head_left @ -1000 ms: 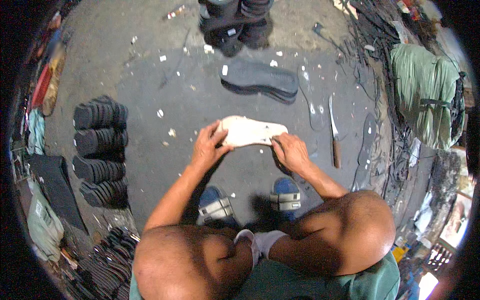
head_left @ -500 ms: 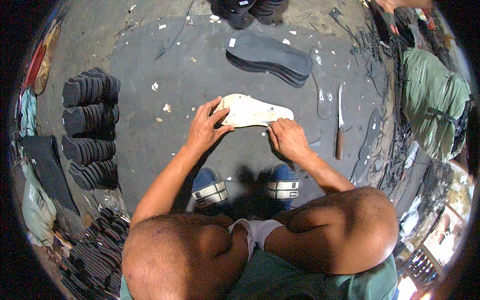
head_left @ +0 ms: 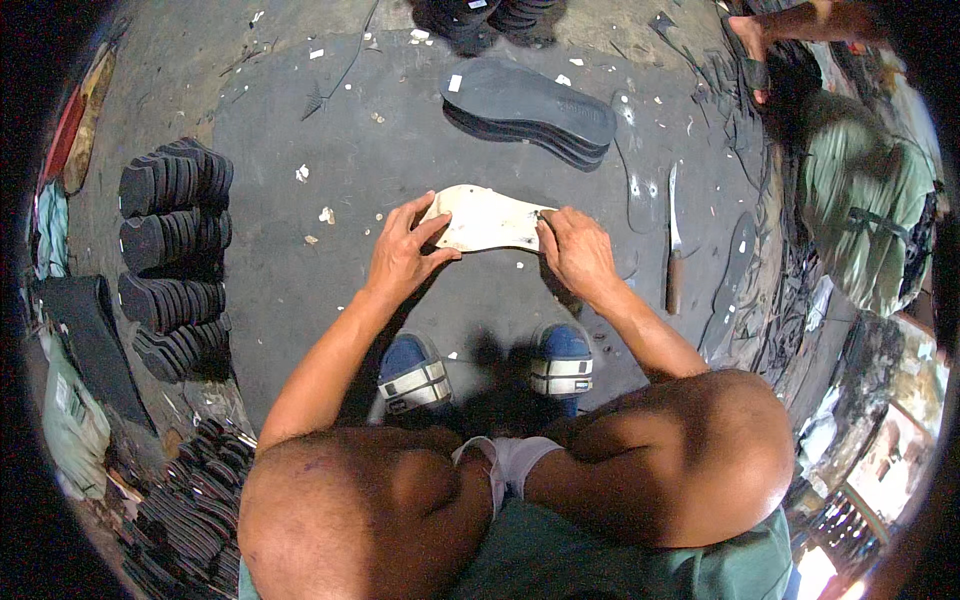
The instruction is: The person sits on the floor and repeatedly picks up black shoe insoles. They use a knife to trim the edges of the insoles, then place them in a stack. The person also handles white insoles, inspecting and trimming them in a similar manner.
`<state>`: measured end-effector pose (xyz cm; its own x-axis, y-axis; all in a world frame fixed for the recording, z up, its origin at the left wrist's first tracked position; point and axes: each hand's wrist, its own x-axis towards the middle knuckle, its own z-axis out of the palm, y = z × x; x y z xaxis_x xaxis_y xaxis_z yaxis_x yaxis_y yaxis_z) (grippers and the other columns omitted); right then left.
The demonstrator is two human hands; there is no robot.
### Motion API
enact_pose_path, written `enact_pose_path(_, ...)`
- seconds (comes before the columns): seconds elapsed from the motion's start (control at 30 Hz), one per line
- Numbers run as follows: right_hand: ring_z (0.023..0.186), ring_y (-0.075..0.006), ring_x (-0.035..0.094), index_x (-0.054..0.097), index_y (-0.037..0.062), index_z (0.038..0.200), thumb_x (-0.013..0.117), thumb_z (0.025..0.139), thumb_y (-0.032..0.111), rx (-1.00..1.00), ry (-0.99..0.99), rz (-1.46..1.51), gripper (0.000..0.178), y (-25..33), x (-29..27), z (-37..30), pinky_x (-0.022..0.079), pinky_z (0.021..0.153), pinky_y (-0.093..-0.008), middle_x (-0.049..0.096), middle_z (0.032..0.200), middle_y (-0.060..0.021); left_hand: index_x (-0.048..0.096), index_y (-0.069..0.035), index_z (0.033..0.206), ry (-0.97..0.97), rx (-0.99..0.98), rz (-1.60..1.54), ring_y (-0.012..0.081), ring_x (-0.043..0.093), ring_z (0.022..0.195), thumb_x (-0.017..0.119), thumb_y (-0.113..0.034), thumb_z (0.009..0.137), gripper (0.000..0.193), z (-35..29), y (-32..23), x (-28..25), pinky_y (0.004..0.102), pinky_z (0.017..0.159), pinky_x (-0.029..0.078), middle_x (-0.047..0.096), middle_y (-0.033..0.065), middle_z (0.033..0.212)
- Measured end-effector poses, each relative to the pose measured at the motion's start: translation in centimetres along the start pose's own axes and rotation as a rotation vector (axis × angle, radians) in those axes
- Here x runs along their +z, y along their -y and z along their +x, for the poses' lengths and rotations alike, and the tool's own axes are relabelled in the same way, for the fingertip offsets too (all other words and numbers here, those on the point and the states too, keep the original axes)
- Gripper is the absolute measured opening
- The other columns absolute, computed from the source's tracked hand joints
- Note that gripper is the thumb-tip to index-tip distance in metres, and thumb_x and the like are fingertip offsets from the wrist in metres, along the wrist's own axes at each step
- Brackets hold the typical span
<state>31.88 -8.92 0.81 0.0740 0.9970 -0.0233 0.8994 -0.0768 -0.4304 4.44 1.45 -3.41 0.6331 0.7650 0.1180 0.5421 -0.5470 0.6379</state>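
A pale, cream-coloured sole pattern (head_left: 485, 217) lies flat on a dark rubber sheet (head_left: 330, 140) on the floor. My left hand (head_left: 405, 255) presses on its left end with the fingers spread. Its right end is under my right hand (head_left: 575, 252), whose fingers are closed at the edge; I cannot tell whether a small tool is pinched in them. My knees and blue sandals (head_left: 415, 370) show below.
A stack of dark cut soles (head_left: 530, 105) lies beyond the pattern. To the right, a knife (head_left: 673, 245) with a wooden handle rests beside cut-out holes. Rows of black heel blocks (head_left: 175, 240) stand at left. Another person's foot (head_left: 760, 40) is top right, near a green bundle (head_left: 865, 200).
The view has shifted, so the pattern and both hands sit a little higher in the picture. My hands keep the same hold on the two ends of the pattern.
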Motion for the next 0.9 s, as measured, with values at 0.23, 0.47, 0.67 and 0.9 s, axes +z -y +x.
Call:
enact_pose_path(0.23,0.086,-0.0383,0.066,0.068,0.0031,0.099,0.061,0.099,0.020,-0.065,0.108,-0.079,0.018,-0.4,-0.1,1.9,0.054,0.075,-0.0508,0.066,0.089,-0.0170,0.073,-0.013,0.126,0.001,0.005,-0.018,0.0350,0.059,0.126,0.094,-0.030,0.068,0.064,-0.2,0.6,0.0,0.0453,0.104,0.053,0.058,0.0134,0.146)
enact_pose_path(0.47,0.090,-0.0359,0.066,0.072,0.0061,0.110,0.063,0.098,0.022,-0.083,-0.001,0.137,0.022,4.0,-0.6,1.1,0.054,0.080,-0.0493,0.068,0.094,-0.0147,0.068,-0.009,0.133,-0.004,-0.011,-0.009,0.0371,0.058,0.128,0.094,-0.030,0.069,0.071,0.1,-0.1,-0.1,0.0450,0.107,0.051,0.059,0.0146,0.146)
enact_pose_path(0.67,0.090,-0.0317,0.066,0.070,0.0067,0.100,0.066,0.095,0.022,-0.292,0.068,0.128,0.017,6.4,4.2,3.2,0.051,0.081,-0.0455,0.066,0.092,-0.0117,0.064,-0.007,0.137,-0.007,-0.062,-0.065,0.0344,0.058,0.130,0.094,-0.028,0.069,0.077,0.0,0.1,-0.1,0.0428,0.107,0.051,0.059,0.0125,0.145)
enact_pose_path(0.9,0.092,-0.0334,0.068,0.069,0.0020,0.093,0.064,0.086,0.015,-0.357,0.184,0.014,0.016,7.7,5.0,5.5,0.052,0.084,-0.0451,0.070,0.093,-0.0161,0.064,-0.007,0.136,-0.006,-0.072,-0.058,0.0346,0.057,0.131,0.093,-0.020,0.070,0.073,-0.1,0.2,0.5,0.0437,0.109,0.050,0.058,0.0118,0.147)
